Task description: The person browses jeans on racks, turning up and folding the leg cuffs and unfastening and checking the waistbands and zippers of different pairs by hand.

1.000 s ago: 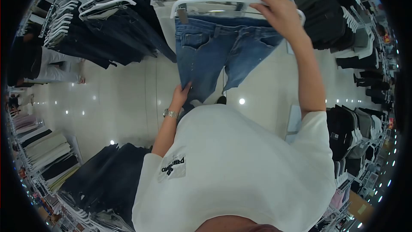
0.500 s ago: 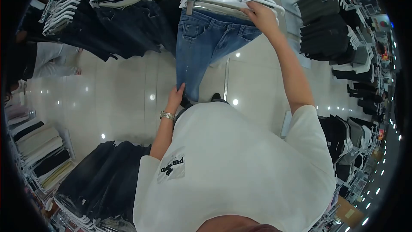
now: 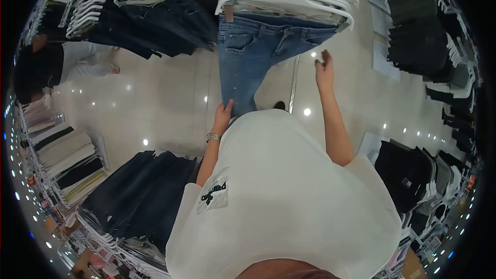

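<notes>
The fingers of the left hand (image 3: 223, 117) pinch the jeans (image 3: 243, 57), waist beyond them, and those of the right hand (image 3: 324, 76) (slightly parted) hover nearby.

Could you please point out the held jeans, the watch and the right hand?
Held jeans (image 3: 245, 62): head view, on the upper leg.
Watch (image 3: 213, 137): head view, on the band.
Right hand (image 3: 324, 74): head view, on the middle of the hand.

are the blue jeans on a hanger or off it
On: the blue jeans hang from a white hanger, with a clip at one top corner. The left hand holds a leg.
</notes>
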Action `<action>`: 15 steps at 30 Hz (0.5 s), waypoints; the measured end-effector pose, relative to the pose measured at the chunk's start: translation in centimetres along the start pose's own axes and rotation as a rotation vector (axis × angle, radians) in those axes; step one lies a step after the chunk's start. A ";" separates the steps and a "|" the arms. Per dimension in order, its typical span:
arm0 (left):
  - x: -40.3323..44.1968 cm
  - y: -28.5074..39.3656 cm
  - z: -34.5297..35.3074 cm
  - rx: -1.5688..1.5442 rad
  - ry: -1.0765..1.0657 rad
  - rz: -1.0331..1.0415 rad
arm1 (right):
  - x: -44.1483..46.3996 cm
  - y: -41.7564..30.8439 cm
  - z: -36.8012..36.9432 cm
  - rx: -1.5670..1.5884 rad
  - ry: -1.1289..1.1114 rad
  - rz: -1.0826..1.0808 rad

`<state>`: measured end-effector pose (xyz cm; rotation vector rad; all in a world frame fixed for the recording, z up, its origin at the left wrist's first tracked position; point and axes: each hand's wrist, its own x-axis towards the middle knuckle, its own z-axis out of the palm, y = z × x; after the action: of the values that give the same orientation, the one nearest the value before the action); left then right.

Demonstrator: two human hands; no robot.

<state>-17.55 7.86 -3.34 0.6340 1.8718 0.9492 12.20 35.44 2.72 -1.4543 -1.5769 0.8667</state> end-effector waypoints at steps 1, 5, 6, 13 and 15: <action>0.5 -1.2 0.1 -0.026 0.036 0.029 | 0.3 2.9 1.0 0.085 -0.067 0.118; 0.3 0.1 -0.8 0.035 0.162 0.027 | 4.9 7.3 2.3 0.243 -0.325 0.143; 0.4 0.3 -1.1 0.014 0.178 0.029 | 5.7 6.6 2.3 0.283 -0.430 0.218; -0.6 2.8 -2.6 0.156 0.284 -0.035 | 7.4 6.5 4.3 0.157 -0.882 0.413; -0.5 2.2 -2.8 0.164 0.317 -0.003 | 5.3 7.8 4.9 0.113 -0.984 0.428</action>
<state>-19.73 7.73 -0.52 0.6039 2.2490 0.9437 11.20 41.69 -5.86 -1.3662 -1.8315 2.1161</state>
